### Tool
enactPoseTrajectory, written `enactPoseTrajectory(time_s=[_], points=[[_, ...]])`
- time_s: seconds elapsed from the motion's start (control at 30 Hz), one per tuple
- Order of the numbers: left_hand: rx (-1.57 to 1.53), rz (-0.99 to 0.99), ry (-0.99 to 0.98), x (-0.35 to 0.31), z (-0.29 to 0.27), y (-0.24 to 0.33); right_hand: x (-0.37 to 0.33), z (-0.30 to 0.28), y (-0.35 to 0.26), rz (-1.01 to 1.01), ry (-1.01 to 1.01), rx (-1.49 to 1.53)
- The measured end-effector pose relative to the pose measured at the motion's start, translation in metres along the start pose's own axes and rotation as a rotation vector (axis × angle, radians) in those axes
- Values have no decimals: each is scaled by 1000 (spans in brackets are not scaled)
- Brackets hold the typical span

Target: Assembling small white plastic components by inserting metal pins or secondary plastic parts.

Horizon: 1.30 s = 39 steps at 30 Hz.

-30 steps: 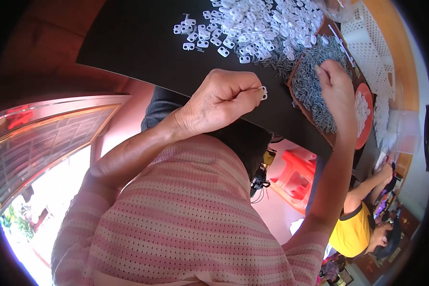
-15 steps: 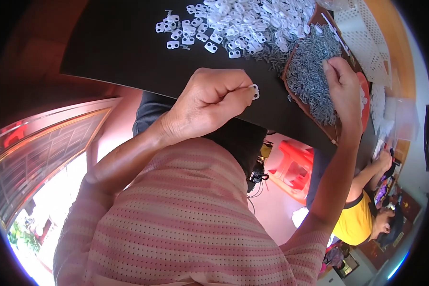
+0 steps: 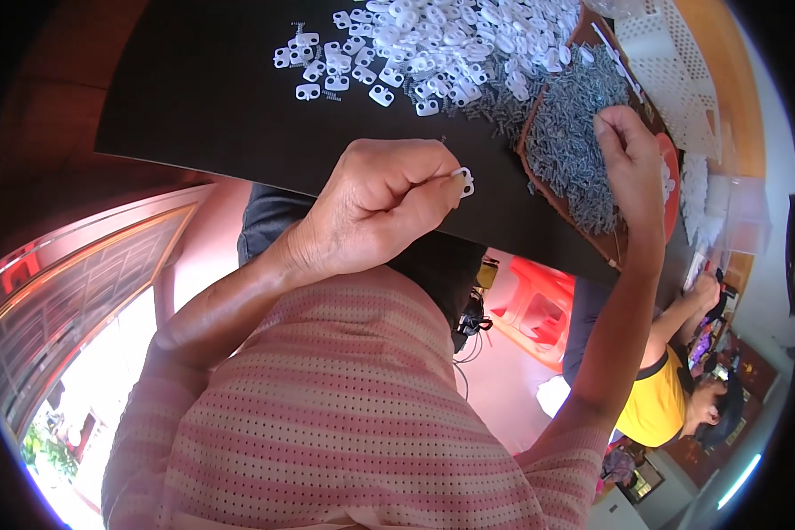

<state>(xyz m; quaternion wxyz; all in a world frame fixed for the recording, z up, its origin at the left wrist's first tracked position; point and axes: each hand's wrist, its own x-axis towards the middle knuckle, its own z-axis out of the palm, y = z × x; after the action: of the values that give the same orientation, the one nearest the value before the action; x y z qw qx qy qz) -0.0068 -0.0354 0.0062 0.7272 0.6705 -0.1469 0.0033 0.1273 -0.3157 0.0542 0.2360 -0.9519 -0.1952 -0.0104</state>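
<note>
In my left hand (image 3: 384, 199), thumb and curled forefinger pinch a small white plastic plate with holes (image 3: 466, 182), held above the table's near edge. My right hand (image 3: 632, 155) is over the right part of a heap of small grey metal pieces (image 3: 574, 132), thin like screws or springs. Its thumb and forefinger are pressed together; whatever they hold, if anything, is too small to make out. The grey heap lies in a brown-rimmed tray (image 3: 539, 208). Beyond my left hand, many more white plastic plates (image 3: 450, 53) are piled on the black table (image 3: 203, 97).
Right of the tray sits a red dish (image 3: 670, 190) with white pieces, beside white perforated sheets (image 3: 671, 57). A red plastic stool (image 3: 530, 309) stands below the table. At the right, a co-worker in a yellow shirt (image 3: 654, 406) has hands at the table.
The view has shifted slightly, with the table and its piles a little further left. Both hands keep nearly the same place and finger pose; the white plate stays in my left hand.
</note>
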Motion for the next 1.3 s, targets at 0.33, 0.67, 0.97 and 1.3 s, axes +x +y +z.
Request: enactPoseTrajectory(time_s=[0.33, 0.67, 0.97, 1.3], points=[[-184, -125, 11, 1, -2, -1, -30, 20, -113, -33, -142, 461], [-252, -138, 13, -1, -5, 0, -27, 37, -124, -167, -171, 526], [-294, -157, 11, -1, -6, 0, -26, 40, -132, -111, -156, 554], [-272, -99, 47, -3, -5, -6, -27, 47, -142, -73, -158, 549]])
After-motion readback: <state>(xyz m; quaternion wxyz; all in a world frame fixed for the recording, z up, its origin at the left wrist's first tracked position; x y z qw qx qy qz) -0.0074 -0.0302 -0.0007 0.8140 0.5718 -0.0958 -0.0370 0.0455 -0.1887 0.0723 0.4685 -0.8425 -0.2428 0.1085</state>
